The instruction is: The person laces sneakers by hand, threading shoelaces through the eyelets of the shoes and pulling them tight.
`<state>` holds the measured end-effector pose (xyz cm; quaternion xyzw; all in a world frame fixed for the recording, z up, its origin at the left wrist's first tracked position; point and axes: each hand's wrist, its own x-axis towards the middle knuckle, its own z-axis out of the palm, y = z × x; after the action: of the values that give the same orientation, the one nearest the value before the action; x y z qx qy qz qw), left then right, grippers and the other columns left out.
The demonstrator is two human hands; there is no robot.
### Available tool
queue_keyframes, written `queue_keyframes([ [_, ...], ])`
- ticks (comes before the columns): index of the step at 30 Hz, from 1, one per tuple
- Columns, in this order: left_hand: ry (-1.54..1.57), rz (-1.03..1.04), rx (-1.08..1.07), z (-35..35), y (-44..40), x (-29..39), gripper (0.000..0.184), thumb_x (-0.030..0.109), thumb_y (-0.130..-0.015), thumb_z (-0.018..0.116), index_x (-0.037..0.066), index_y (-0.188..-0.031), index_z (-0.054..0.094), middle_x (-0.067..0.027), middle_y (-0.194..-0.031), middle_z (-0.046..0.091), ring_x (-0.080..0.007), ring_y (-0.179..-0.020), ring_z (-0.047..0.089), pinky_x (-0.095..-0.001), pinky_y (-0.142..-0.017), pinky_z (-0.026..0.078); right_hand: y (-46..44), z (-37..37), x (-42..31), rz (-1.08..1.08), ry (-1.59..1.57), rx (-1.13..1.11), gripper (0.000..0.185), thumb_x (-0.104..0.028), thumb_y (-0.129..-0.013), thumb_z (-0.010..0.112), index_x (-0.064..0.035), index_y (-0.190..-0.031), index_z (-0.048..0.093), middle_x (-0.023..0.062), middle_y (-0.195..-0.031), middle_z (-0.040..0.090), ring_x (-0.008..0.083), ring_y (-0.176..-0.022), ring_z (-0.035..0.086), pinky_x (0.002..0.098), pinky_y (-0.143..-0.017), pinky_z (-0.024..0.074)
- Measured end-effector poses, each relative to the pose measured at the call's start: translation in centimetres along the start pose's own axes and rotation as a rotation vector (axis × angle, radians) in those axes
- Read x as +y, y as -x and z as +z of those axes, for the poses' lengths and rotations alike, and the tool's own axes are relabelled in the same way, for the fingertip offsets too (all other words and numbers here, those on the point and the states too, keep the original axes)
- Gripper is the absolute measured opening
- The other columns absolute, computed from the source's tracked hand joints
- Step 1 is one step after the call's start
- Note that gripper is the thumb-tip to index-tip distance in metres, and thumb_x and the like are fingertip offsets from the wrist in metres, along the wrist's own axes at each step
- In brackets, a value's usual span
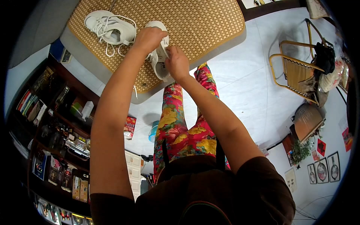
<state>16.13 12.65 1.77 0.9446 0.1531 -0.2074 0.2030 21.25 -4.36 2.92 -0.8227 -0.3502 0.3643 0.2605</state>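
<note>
1. Your left hand (149,39) grips the white shoe (161,69) from above; your right hand (177,63) pinches its side rim;
2. That shoe is at the woven mat's (202,30) near edge; its mate (122,30) lies farther left on the mat;
3. It looks light, soft-sided, firmer below; grasp sole or heel

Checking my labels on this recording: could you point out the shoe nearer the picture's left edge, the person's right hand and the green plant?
Shoe (111,25): head view, on its upper, beside the laces.
Right hand (177,64): head view, back of the hand.
Plant (300,152): head view, on its leaves.
</note>
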Motion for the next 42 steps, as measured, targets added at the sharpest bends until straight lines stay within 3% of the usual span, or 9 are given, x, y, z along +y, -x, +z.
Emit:
queue_keyframes([
  [2, -0.026, -0.019, -0.059, -0.5, -0.3, 0.2, 0.021, 0.010, -0.077, 0.058, 0.017, -0.094, 0.069, -0.0103, -0.084, 0.068, -0.0298, -0.083, 0.067, -0.0433, -0.069, 0.053, 0.0, -0.1, 0.0, 0.000, -0.002, -0.009, 0.031, -0.003, -0.073, 0.061, -0.0067, -0.103, 0.056, 0.0158, -0.098, 0.059, 0.0360, -0.094, 0.059, 0.0444, -0.081, 0.0485],
  [5, 0.203, -0.076, 0.079, 0.1, -0.7, -0.8, 0.016, 0.019, -0.086, 0.057, 0.014, -0.096, 0.069, -0.0126, -0.087, 0.068, -0.0324, -0.083, 0.065, -0.0433, -0.072, 0.051, 0.1, -0.2, 0.1, -0.010, -0.001, -0.012, 0.031, -0.005, -0.073, 0.062, -0.0072, -0.103, 0.056, 0.0156, -0.097, 0.059, 0.0360, -0.093, 0.059, 0.0442, -0.081, 0.0486],
  [8, 0.334, -0.197, 0.143, -1.4, -1.0, -2.0, 0.019, 0.020, -0.085, 0.059, 0.017, -0.099, 0.071, -0.0095, -0.089, 0.069, -0.0299, -0.085, 0.066, -0.0429, -0.076, 0.052, 0.1, -0.1, 0.3, -0.022, -0.006, -0.014, 0.030, -0.007, -0.073, 0.063, -0.0079, -0.103, 0.056, 0.0154, -0.096, 0.058, 0.0358, -0.093, 0.059, 0.0441, -0.080, 0.0488],
  [19, 0.308, -0.038, 0.162, -2.6, -1.3, -3.7, 0.018, 0.019, -0.087, 0.060, 0.007, -0.097, 0.069, -0.0093, -0.094, 0.067, -0.0303, -0.089, 0.063, -0.0399, -0.078, 0.050, 0.1, 0.1, 0.3, -0.031, 0.004, 0.004, 0.033, -0.003, -0.072, 0.065, -0.0057, -0.104, 0.057, 0.0155, -0.096, 0.060, 0.0356, -0.089, 0.060, 0.0427, -0.077, 0.0492],
  [25, 0.522, -0.350, 0.117, -1.8, 0.2, -4.5, 0.023, 0.023, -0.087, 0.058, 0.013, -0.106, 0.066, -0.0110, -0.093, 0.069, -0.0311, -0.089, 0.064, -0.0410, -0.077, 0.050, 0.0, 0.2, 1.1, -0.028, -0.087, 0.002, 0.035, -0.002, -0.072, 0.062, -0.0043, -0.107, 0.055, 0.0171, -0.100, 0.060, 0.0366, -0.092, 0.059, 0.0422, -0.079, 0.0489],
  [31, 0.571, -0.638, 0.458, -0.5, 4.2, -2.0, 0.039, 0.024, -0.083, 0.064, 0.008, -0.117, 0.056, -0.0159, -0.109, 0.062, -0.0330, -0.103, 0.058, -0.0429, -0.087, 0.045, 0.1, -0.4, 0.0, 0.010, -0.054, -0.019, 0.040, -0.006, -0.074, 0.066, -0.0074, -0.113, 0.055, 0.0176, -0.112, 0.056, 0.0368, -0.098, 0.058, 0.0429, -0.083, 0.0486],
  [34, 0.064, -0.588, 0.771, 1.1, 6.7, 0.1, 0.043, 0.022, -0.080, 0.068, 0.004, -0.117, 0.056, -0.0168, -0.114, 0.056, -0.0355, -0.104, 0.054, -0.0440, -0.091, 0.042, -0.3, -0.9, -1.1, -0.125, -0.006, 0.039, 0.044, -0.010, -0.075, 0.068, -0.0114, -0.118, 0.056, 0.0176, -0.121, 0.051, 0.0365, -0.105, 0.054, 0.0441, -0.088, 0.0475],
  [38, 0.439, -0.746, 0.582, 3.4, 8.8, 4.2, 0.049, 0.019, -0.073, 0.073, 0.005, -0.116, 0.054, -0.0187, -0.116, 0.050, -0.0389, -0.110, 0.049, -0.0479, -0.093, 0.040, -2.2, -0.5, -1.0, -0.251, 0.183, -0.010, 0.038, -0.015, -0.078, 0.067, -0.0123, -0.115, 0.058, 0.0183, -0.127, 0.047, 0.0383, -0.109, 0.053, 0.0445, -0.089, 0.0473],
  [42, 0.498, -0.839, 0.416, 5.6, 8.6, 7.2, 0.075, 0.024, -0.069, 0.077, 0.008, -0.132, 0.040, -0.0195, -0.117, 0.047, -0.0395, -0.108, 0.049, -0.0490, -0.089, 0.043, -4.5, 0.0, -2.0, -0.240, 0.484, -0.148, 0.035, -0.018, -0.078, 0.067, -0.0109, -0.112, 0.059, 0.0188, -0.128, 0.047, 0.0388, -0.111, 0.052, 0.0464, -0.091, 0.0462],
])
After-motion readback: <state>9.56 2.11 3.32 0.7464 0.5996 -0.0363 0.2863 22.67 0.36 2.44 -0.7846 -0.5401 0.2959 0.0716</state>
